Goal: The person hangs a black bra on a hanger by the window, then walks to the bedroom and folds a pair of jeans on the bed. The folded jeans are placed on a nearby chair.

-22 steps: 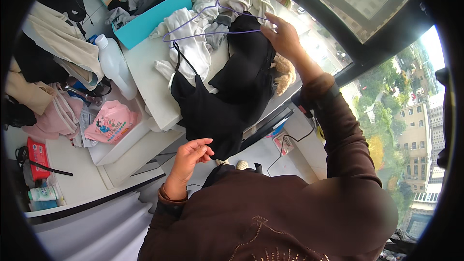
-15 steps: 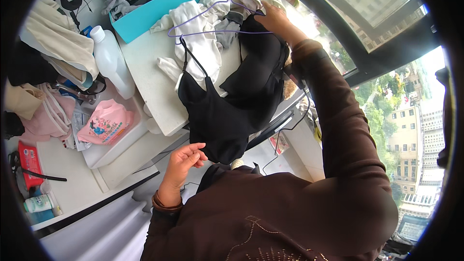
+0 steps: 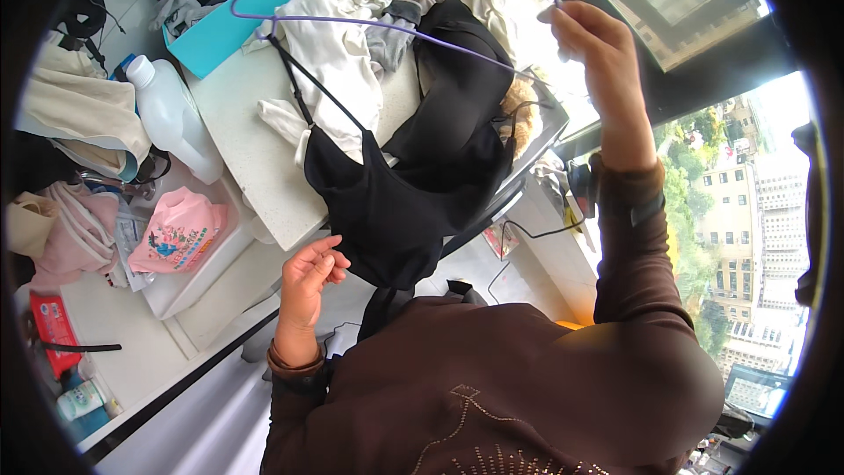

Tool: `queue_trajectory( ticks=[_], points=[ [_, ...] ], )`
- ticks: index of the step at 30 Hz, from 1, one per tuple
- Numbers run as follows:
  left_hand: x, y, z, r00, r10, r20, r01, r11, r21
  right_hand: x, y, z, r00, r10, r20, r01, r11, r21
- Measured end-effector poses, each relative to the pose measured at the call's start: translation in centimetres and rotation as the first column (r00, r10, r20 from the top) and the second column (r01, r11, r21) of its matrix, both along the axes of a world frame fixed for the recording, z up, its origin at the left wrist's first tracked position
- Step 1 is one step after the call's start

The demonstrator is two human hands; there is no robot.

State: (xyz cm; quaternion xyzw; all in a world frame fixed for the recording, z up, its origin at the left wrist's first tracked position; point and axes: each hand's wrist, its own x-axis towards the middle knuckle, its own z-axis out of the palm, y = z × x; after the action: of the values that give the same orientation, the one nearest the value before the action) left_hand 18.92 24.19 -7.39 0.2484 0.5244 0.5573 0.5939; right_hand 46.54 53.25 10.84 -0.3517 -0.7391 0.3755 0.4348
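Observation:
A black camisole dress [image 3: 387, 198] with thin straps lies bunched over the table edge and hangs down toward me. One strap loops over the left end of a purple wire hanger [image 3: 352, 21], which is raised above the clothes. My right hand [image 3: 598, 44], at the upper right, pinches the purple wire between thumb and fingers; the hanger's top runs out of the picture. Beside the camisole's lower left edge is my left hand [image 3: 312, 277], its fingers loosely bent and apart, with nothing seen in them. White garments [image 3: 330, 62] lie behind the camisole.
A turquoise box [image 3: 237, 26] of clothes stands at the back left. Closer are a white jug [image 3: 171, 114] and a white bin [image 3: 229, 251] with a pink package [image 3: 180, 229]. A red packet [image 3: 54, 330] lies at the far left. A window frame [image 3: 694, 57] is on the right.
My right hand has moved right and nearer, lifting the hanger and tilting it. The camisole strap has stretched upward with it. My left hand has shifted slightly left.

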Motion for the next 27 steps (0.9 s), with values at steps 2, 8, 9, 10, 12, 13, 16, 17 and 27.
queue_trajectory(
  ticks=[2, 8, 9, 10, 12, 13, 16, 17, 27],
  points=[
    [1.0, 0.3, 0.6, 0.999, 0.026, -0.037, -0.026, 1.000, 0.014, 3.6, -2.8, 1.2, 0.990, -0.011, -0.139, 0.004, 0.999, -0.049],
    [5.4, 1.6, 4.3, 0.965, 0.221, -0.143, -0.199, 0.968, 0.156, 19.0, -9.8, 2.0, 0.903, -0.070, -0.423, 0.012, 0.990, -0.139],
    [6.2, 2.1, 5.1, 0.955, 0.266, -0.134, -0.238, 0.952, 0.194, 21.8, -10.9, 1.8, 0.876, -0.067, -0.478, -0.003, 0.990, -0.144],
    [7.0, 2.6, 5.8, 0.941, 0.307, -0.143, -0.270, 0.935, 0.227, 24.9, -12.0, 1.7, 0.863, -0.009, -0.506, -0.052, 0.993, -0.106],
    [8.3, 4.3, 6.8, 0.908, 0.375, -0.189, -0.322, 0.911, 0.258, 31.0, -15.1, 1.4, 0.835, 0.024, -0.550, -0.082, 0.993, -0.081],
    [8.9, 5.4, 7.1, 0.890, 0.377, -0.259, -0.305, 0.911, 0.277, 33.8, -17.0, 1.2, 0.825, 0.000, -0.565, -0.067, 0.993, -0.097],
    [10.5, 9.4, 6.6, 0.737, 0.406, -0.541, -0.197, 0.894, 0.402, 40.8, -22.5, -0.5, 0.825, -0.092, -0.558, 0.043, 0.994, -0.101],
    [10.9, 11.1, 6.2, 0.571, 0.435, -0.696, -0.196, 0.896, 0.399, 42.5, -24.2, -1.2, 0.809, -0.120, -0.575, 0.053, 0.990, -0.132],
    [15.3, 19.3, 4.3, -0.283, -0.077, -0.956, -0.245, 0.969, -0.005, 46.9, -35.7, -7.3, 0.827, -0.559, -0.059, 0.542, 0.821, -0.178]
  ],
)
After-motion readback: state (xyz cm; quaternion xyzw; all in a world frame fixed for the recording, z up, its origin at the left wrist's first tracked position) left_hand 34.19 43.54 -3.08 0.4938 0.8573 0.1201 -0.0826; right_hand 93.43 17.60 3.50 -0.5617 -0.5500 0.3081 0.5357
